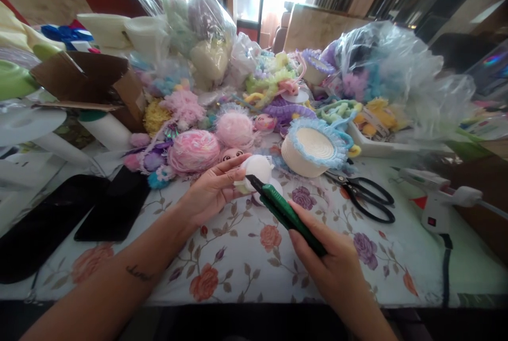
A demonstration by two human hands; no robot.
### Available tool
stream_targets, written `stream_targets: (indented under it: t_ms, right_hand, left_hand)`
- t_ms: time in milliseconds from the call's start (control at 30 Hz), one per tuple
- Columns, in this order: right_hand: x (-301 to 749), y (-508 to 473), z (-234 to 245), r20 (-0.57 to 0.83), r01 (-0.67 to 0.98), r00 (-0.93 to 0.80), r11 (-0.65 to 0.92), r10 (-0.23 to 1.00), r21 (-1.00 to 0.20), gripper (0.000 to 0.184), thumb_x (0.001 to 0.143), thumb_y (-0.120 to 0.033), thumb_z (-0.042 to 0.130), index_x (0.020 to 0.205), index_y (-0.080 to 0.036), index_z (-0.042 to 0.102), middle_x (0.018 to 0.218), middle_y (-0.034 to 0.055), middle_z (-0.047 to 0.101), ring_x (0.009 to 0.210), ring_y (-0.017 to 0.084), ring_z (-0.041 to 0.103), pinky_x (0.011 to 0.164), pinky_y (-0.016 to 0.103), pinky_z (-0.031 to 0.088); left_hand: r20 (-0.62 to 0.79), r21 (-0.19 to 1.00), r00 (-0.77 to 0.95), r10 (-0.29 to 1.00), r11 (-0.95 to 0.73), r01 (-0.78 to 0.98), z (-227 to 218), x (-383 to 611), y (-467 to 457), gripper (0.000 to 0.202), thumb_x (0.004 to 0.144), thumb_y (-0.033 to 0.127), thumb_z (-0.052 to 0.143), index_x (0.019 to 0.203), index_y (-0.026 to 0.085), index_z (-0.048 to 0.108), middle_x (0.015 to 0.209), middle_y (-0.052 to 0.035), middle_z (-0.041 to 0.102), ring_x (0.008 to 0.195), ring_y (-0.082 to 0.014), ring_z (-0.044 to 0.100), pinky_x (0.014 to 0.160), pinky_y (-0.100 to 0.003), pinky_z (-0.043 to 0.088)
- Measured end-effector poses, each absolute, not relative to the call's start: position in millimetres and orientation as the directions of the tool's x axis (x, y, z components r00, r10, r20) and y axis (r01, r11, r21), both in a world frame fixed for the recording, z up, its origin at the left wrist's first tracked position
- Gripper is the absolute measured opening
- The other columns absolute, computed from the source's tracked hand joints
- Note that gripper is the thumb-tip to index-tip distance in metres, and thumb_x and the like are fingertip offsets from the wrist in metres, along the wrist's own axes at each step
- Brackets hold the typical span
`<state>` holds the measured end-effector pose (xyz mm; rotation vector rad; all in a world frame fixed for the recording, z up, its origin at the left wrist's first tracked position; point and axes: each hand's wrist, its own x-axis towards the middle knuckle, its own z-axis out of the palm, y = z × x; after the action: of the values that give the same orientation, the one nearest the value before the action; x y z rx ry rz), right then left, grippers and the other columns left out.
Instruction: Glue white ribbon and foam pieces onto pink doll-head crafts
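Note:
My left hand [214,190] grips a small white rounded piece [259,167] between thumb and fingers, above the middle of the table. What exactly the piece is, I cannot make out. In my right hand [327,254] is a green utility knife [291,219], its dark tip pointing up and left. That tip overlaps the white piece in view; whether it touches, I cannot tell. Just behind my left hand lies a small doll face [232,155], partly covered by the fingers. A pink ball of yarn [194,150] sits to its left.
A cream basket with blue ruffled trim [309,148] stands right of centre. Black-handled scissors [367,198] and a white glue gun [434,198] lie to the right. At left are a black phone [115,206] and a cardboard box [89,79]. Bagged plush materials [397,71] pile up behind.

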<state>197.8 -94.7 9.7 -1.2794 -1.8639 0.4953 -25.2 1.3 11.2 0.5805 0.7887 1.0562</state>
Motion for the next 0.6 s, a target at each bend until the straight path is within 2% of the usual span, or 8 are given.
stream_targets:
  t_ms: [133, 200, 300, 433, 600]
  right_hand:
    - [213, -101, 6, 0.313, 0.601, -0.197, 0.367, 0.929, -0.711, 0.040, 0.093, -0.020, 0.057, 0.131, -0.017, 0.065, 0.108, 0.0056, 0.076, 0.087, 0.018, 0.075, 0.074, 0.020, 0.061]
    - [220, -103, 8, 0.294, 0.607, -0.169, 0.334, 0.941, -0.721, 0.040, 0.093, -0.021, 0.056, 0.132, -0.018, 0.064, 0.100, 0.0046, 0.077, 0.078, 0.017, 0.075, 0.067, 0.020, 0.061]
    - [222, -102, 14, 0.349, 0.617, -0.118, 0.344, 0.930, -0.708, 0.040, 0.092, -0.020, 0.058, 0.131, -0.021, 0.065, 0.086, 0.0004, 0.077, 0.062, 0.012, 0.071, 0.056, 0.016, 0.057]
    - [213, -94, 21, 0.438, 0.654, -0.090, 0.384, 0.895, -0.652, 0.038, 0.090, -0.021, 0.061, 0.128, -0.020, 0.068, 0.096, 0.0014, 0.077, 0.071, 0.013, 0.072, 0.063, 0.017, 0.057]
    - [200, -86, 20, 0.338, 0.613, -0.069, 0.308, 0.938, -0.728, 0.041, 0.092, -0.025, 0.057, 0.132, -0.020, 0.065, 0.087, 0.0012, 0.076, 0.069, 0.015, 0.072, 0.063, 0.021, 0.060]
  left_hand:
    - [-0.267, 0.750, 0.266, 0.926, 0.373, -0.546, 15, -27, 1, 0.030, 0.080, 0.011, 0.074, 0.109, 0.018, 0.076, 0.123, -0.0090, 0.070, 0.098, -0.0225, 0.070, 0.077, -0.031, 0.063]
    - [-0.260, 0.745, 0.272, 0.926, 0.372, -0.553, 16, -27, 1, 0.031, 0.080, 0.011, 0.074, 0.110, 0.019, 0.076, 0.126, -0.0085, 0.069, 0.103, -0.0242, 0.069, 0.079, -0.034, 0.064]
    - [-0.274, 0.742, 0.292, 0.916, 0.395, -0.542, 15, -26, 1, 0.030, 0.080, 0.010, 0.073, 0.108, 0.020, 0.076, 0.123, -0.0078, 0.070, 0.101, -0.0242, 0.069, 0.079, -0.038, 0.064]
    - [-0.308, 0.748, 0.296, 0.904, 0.423, -0.512, 13, -25, 1, 0.031, 0.081, 0.009, 0.071, 0.110, 0.019, 0.075, 0.118, -0.0081, 0.072, 0.097, -0.0230, 0.069, 0.077, -0.036, 0.064]
    - [-0.309, 0.766, 0.298, 0.903, 0.423, -0.485, 13, -26, 1, 0.034, 0.081, 0.012, 0.072, 0.114, 0.018, 0.074, 0.114, -0.0093, 0.073, 0.094, -0.0224, 0.070, 0.073, -0.031, 0.063]
